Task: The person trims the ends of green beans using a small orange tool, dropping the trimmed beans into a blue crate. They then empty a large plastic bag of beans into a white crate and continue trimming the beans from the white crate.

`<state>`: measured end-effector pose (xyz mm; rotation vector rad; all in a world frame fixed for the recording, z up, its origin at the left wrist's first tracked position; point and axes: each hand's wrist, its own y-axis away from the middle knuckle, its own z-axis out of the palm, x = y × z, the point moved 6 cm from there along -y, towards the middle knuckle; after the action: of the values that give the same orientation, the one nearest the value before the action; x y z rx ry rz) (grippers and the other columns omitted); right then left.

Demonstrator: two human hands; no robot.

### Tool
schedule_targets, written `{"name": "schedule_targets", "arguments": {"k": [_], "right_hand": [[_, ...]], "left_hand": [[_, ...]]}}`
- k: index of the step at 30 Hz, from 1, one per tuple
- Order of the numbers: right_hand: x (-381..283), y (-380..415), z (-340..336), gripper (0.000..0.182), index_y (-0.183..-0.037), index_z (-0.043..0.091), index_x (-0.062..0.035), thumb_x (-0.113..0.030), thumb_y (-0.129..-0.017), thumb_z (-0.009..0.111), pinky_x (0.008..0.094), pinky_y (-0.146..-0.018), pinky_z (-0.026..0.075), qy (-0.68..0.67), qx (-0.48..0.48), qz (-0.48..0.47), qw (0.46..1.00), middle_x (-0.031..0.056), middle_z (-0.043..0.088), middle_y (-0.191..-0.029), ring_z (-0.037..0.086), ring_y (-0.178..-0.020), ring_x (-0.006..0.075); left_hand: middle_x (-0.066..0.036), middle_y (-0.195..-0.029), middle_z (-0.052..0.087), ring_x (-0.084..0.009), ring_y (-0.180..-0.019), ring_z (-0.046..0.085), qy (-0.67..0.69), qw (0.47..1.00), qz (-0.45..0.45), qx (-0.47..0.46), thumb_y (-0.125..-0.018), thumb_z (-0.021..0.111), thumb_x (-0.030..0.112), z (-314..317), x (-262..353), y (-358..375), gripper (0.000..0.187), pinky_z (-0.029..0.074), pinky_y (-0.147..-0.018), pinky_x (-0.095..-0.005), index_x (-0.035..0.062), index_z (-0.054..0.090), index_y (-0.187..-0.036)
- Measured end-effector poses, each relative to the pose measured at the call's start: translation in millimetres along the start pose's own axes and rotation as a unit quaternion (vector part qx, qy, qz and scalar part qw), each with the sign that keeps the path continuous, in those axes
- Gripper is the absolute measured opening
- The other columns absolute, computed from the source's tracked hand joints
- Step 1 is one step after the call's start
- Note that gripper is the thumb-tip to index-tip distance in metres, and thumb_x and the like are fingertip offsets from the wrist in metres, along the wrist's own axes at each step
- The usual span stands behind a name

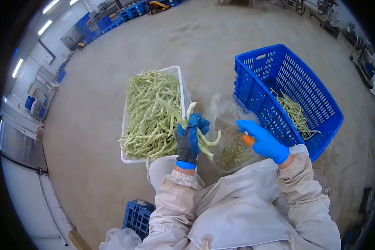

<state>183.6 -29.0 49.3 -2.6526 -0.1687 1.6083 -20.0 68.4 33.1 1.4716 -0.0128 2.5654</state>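
My left hand (189, 139), in a blue and grey glove, is closed round several green beans (208, 143) whose ends stick out on both sides. Just left of it stands a white crate (180, 81) heaped with long pale green beans (152, 112). My right hand (262, 139), in a blue glove, has its fingers stretched toward the left, with an orange-handled tool (248, 140) held against the palm by the thumb. Below and between the hands lies a clear plastic bag (227, 108) with small green bean scraps (233, 153) inside.
A large blue slatted crate (260, 93) on the right holds a smaller pile of beans (293, 110). Near my left forearm are a small blue crate (137, 216) and a crumpled plastic bag (121, 239). Blue pallets and a yellow pallet jack (157, 6) stand far back.
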Motion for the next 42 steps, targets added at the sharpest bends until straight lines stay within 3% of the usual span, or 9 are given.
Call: {"name": "schedule_targets", "arguments": {"k": [2, 12, 15, 16, 17, 21, 27, 30, 42], "right_hand": [[-45, -10, 15, 0.050, -0.122, 0.048, -0.0063, 0.005, -0.073, 0.050, 0.0377, -0.082, 0.046, 0.149, -0.021, -0.203, 0.968, 0.0198, 0.049, -0.118, 0.052, -0.102, 0.0369], [-28, -24, 59, 0.027, -0.098, 0.056, -0.0037, 0.001, -0.071, 0.051, 0.0401, -0.065, 0.047, 0.343, -0.161, -0.193, 0.905, 0.0151, 0.056, -0.087, 0.057, -0.077, 0.0341], [-14, -17, 51, 0.023, -0.099, 0.057, -0.0020, -0.003, -0.076, 0.054, 0.0350, -0.062, 0.048, 0.253, -0.019, -0.216, 0.943, 0.0127, 0.058, -0.085, 0.059, -0.072, 0.0274], [10, -19, 34, 0.022, -0.100, 0.057, -0.0009, -0.005, -0.079, 0.054, 0.0323, -0.061, 0.048, -0.126, 0.053, -0.041, 0.990, 0.0101, 0.059, -0.084, 0.058, -0.070, 0.0223], [42, -12, 36, 0.020, -0.101, 0.057, 0.0002, -0.007, -0.082, 0.055, 0.0296, -0.061, 0.048, -0.481, 0.113, 0.143, 0.857, 0.0074, 0.059, -0.084, 0.057, -0.069, 0.0172], [117, 13, 4, 0.022, -0.103, 0.057, 0.0024, -0.009, -0.085, 0.056, 0.0257, -0.063, 0.047, -0.513, 0.276, 0.123, 0.804, 0.0042, 0.059, -0.086, 0.055, -0.069, 0.0110], [35, 4, -3, 0.033, -0.116, 0.052, -0.0033, -0.006, -0.083, 0.057, 0.0313, -0.083, 0.046, 0.214, 0.173, -0.123, 0.954, 0.0134, 0.056, -0.111, 0.057, -0.095, 0.0208], [-26, -15, 5, 0.037, -0.120, 0.050, -0.0056, -0.010, -0.084, 0.058, 0.0323, -0.085, 0.044, -0.159, 0.064, -0.015, 0.985, 0.0134, 0.054, -0.114, 0.055, -0.098, 0.0196], [-34, -20, 48, 0.015, -0.092, 0.065, -0.0040, -0.012, -0.080, 0.060, 0.0329, -0.067, 0.047, -0.171, -0.034, -0.009, 0.985, 0.0118, 0.064, -0.077, 0.061, -0.071, 0.0234]], "left_hand": [[-0.007, -0.079, 0.059, -0.0162, -0.071, 0.060, -0.058, 0.998, 0.002, -0.038, -0.086, 0.058, 0.022, 11, 4, 6, 0.028, 0.053, -0.063, -0.0288, 0.0016, 0.054, -0.105], [-0.006, -0.078, 0.058, -0.0136, -0.071, 0.059, -0.144, 0.987, 0.027, -0.071, -0.087, 0.058, 0.024, 24, 9, 14, 0.031, 0.051, -0.061, -0.0270, -0.0006, 0.054, -0.106], [-0.005, -0.075, 0.056, -0.0124, -0.068, 0.057, -0.109, 0.991, 0.058, -0.054, -0.087, 0.057, 0.023, 25, 14, 13, 0.027, 0.049, -0.059, -0.0258, 0.0002, 0.054, -0.102], [-0.005, -0.079, 0.057, -0.0152, -0.072, 0.058, -0.025, 0.997, 0.066, -0.023, -0.087, 0.057, 0.023, 17, 13, 9, 0.028, 0.050, -0.064, -0.0273, 0.0009, 0.054, -0.103], [-0.006, -0.083, 0.057, -0.0179, -0.075, 0.059, 0.060, 0.995, 0.073, 0.011, -0.086, 0.057, 0.023, 9, 9, 6, 0.029, 0.051, -0.069, -0.0288, 0.0017, 0.053, -0.105], [-0.002, -0.082, 0.054, -0.0153, -0.073, 0.056, 0.157, 0.974, 0.074, 0.145, -0.087, 0.057, 0.021, -24, 7, -3, 0.021, 0.051, -0.067, -0.0264, 0.0046, 0.053, -0.099], [-0.004, -0.085, 0.054, -0.0168, -0.077, 0.056, 0.196, 0.978, 0.038, 0.066, -0.088, 0.056, 0.023, -19, 2, -5, 0.025, 0.051, -0.070, -0.0270, 0.0051, 0.051, -0.106], [-0.004, -0.087, 0.056, -0.0186, -0.081, 0.058, 0.200, 0.980, -0.001, 0.023, -0.089, 0.054, 0.024, -6, -4, -1, 0.026, 0.052, -0.069, -0.0278, 0.0070, 0.051, -0.108], [-0.004, -0.093, 0.058, -0.0188, -0.086, 0.059, 0.230, 0.972, -0.036, 0.024, -0.091, 0.051, 0.027, 9, -5, 8, 0.028, 0.053, -0.072, -0.0289, 0.0083, 0.051, -0.111]]}}
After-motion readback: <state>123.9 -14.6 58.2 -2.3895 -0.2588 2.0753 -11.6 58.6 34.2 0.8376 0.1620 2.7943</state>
